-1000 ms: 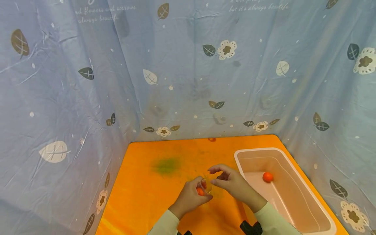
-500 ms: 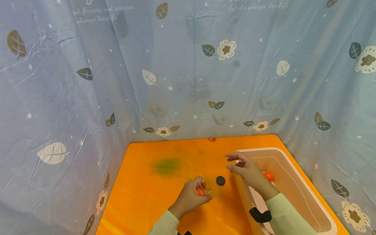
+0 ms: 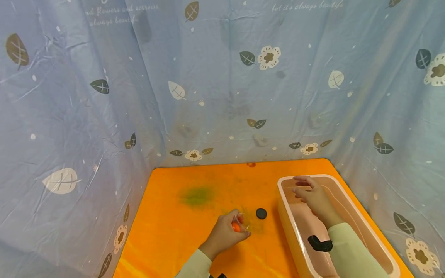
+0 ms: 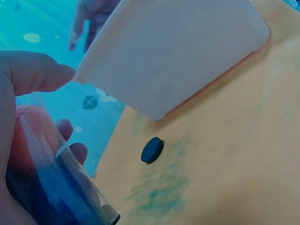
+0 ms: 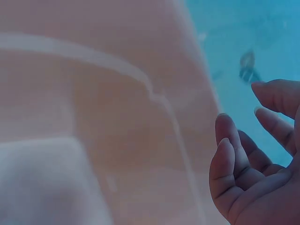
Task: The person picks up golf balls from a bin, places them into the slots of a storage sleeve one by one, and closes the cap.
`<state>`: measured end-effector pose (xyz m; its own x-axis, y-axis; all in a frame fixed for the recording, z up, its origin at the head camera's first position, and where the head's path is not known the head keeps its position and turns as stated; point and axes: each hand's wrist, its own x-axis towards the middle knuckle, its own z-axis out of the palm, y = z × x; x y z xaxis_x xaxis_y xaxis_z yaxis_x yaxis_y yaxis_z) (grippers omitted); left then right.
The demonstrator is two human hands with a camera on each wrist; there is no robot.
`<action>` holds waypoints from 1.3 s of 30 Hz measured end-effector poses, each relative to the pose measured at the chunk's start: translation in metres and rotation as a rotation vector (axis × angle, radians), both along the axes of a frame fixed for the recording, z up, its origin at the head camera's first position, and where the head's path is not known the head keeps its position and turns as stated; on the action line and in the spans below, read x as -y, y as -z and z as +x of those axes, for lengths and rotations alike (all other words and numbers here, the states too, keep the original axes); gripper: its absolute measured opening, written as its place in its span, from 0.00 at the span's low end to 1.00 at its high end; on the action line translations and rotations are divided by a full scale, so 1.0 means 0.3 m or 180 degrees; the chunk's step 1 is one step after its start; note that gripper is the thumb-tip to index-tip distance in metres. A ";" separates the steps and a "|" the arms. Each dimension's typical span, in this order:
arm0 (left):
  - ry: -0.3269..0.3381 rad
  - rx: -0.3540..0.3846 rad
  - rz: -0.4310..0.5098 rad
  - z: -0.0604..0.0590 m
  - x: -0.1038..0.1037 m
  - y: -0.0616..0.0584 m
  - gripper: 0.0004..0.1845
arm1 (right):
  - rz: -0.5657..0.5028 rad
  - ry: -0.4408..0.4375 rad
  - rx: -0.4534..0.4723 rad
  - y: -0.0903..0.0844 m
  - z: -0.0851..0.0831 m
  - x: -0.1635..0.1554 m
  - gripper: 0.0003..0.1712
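My left hand (image 3: 225, 232) grips a small clear tube (image 3: 240, 223) with an orange ball in it, low over the orange table (image 3: 174, 231). In the left wrist view the tube (image 4: 56, 183) lies across my fingers (image 4: 70, 151), with the ball (image 4: 28, 136) at its near end. A round black cap (image 3: 261, 213) lies loose on the table just right of that hand, also seen as the black cap (image 4: 152, 150). My right hand (image 3: 311, 195) hangs open inside the pink tub (image 3: 347, 216), fingers (image 5: 227, 140) loosely bent, holding nothing.
The pink tub (image 4: 178, 51) stands along the table's right side, and its inner wall (image 5: 93, 117) fills the right wrist view. A green smear (image 3: 198, 195) marks the table's middle. A blue leaf-print curtain (image 3: 208, 96) closes in the back and both sides.
My right hand left the tube, set the black cap down on the table and moved right into the tub. It now hides the tub's orange ball. The left hand stayed put.
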<state>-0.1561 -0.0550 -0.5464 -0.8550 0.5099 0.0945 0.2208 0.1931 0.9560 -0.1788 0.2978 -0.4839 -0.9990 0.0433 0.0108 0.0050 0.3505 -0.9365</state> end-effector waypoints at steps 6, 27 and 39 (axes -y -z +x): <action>-0.0018 0.0048 0.0034 0.001 -0.005 0.005 0.17 | 0.0020 0.0198 0.0204 0.055 -0.023 -0.067 0.35; -0.0049 0.0122 0.0012 0.006 -0.016 0.021 0.18 | 0.0325 0.0451 0.0639 0.226 -0.095 -0.170 0.40; -0.0049 0.0184 0.0044 0.012 -0.018 0.025 0.17 | 0.0740 0.0002 0.1099 0.239 -0.092 -0.169 0.59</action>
